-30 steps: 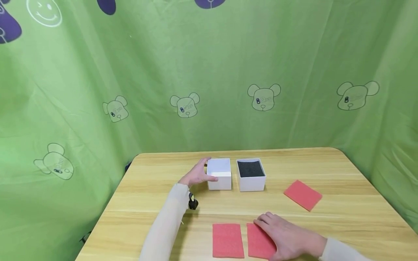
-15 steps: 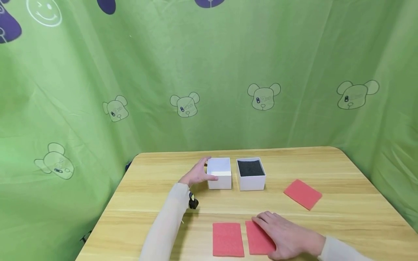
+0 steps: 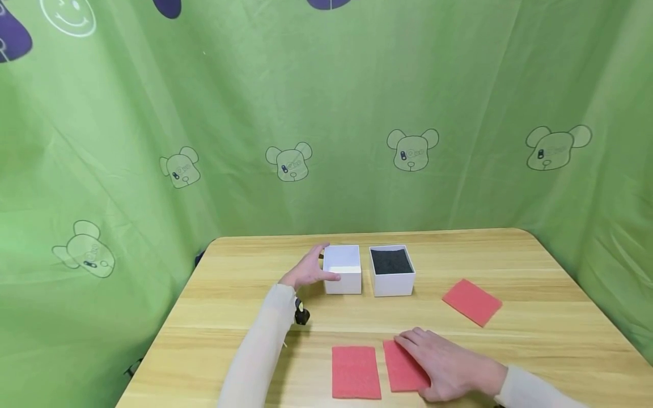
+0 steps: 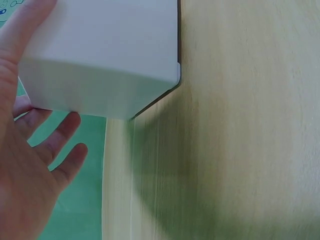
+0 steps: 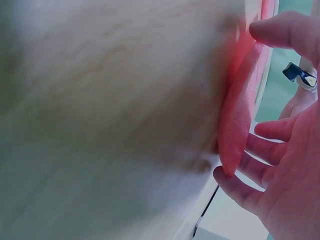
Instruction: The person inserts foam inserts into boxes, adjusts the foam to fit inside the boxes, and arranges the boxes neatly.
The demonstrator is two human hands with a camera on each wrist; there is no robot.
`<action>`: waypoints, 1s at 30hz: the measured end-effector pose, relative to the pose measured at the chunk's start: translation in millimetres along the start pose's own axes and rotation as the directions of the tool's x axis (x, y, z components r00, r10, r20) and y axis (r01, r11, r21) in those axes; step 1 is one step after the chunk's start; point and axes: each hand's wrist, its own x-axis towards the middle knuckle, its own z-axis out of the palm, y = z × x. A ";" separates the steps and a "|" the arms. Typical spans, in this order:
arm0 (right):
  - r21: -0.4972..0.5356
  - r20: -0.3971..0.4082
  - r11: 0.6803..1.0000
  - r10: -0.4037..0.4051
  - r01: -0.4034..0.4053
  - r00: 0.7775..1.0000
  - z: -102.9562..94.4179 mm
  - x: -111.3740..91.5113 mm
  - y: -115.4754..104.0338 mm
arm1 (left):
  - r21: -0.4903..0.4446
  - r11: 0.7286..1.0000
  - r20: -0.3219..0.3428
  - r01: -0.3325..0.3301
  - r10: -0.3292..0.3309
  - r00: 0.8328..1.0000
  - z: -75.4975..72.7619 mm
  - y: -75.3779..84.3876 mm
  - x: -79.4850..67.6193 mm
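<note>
In the head view my left hand [image 3: 308, 268] holds the left white box [image 3: 350, 283] at its left side, thumb on the front face and fingers toward the back. The left wrist view shows the thumb over one face of this box [image 4: 105, 35], the fingers by another. My right hand [image 3: 442, 362] lies over a thin red cloth [image 3: 400, 365] near the table's front. Seen from the right wrist, thumb and fingertips grip opposite edges of the cloth [image 5: 237, 115], which bows slightly. Another red cloth [image 3: 355, 372] lies flat just left of it.
A second white box [image 3: 394, 285], with a dark grey piece [image 3: 390, 262] inside, stands right of the first. A third red cloth [image 3: 472, 302] lies askew on the right of the wooden table [image 3: 214, 323]. A green curtain [image 3: 347, 96] hangs behind.
My right hand and the red cloth under it have slid slightly away from me, toward the boxes. My left hand and its box have stayed put.
</note>
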 end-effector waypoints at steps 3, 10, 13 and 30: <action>-0.006 -0.014 1.000 -0.001 0.000 1.000 -0.8 0.0 0.5 | 0.005 1.000 0.003 0.000 0.000 1.000 -0.3 0.0 -0.3; -0.003 -0.041 1.000 0.010 -0.010 0.999 -5.4 -0.1 2.2 | 0.021 1.000 0.016 -0.013 0.012 1.000 -2.6 4.1 -5.5; -0.003 -0.048 1.000 0.023 -0.023 0.999 -8.5 1.1 3.3 | 0.027 0.999 0.017 -0.026 0.025 1.000 -2.7 4.5 -5.8; -0.006 -0.137 0.998 0.064 -0.066 0.988 -45.1 28.0 6.6 | -0.048 0.998 0.018 -0.039 0.040 0.999 2.7 -11.5 -5.3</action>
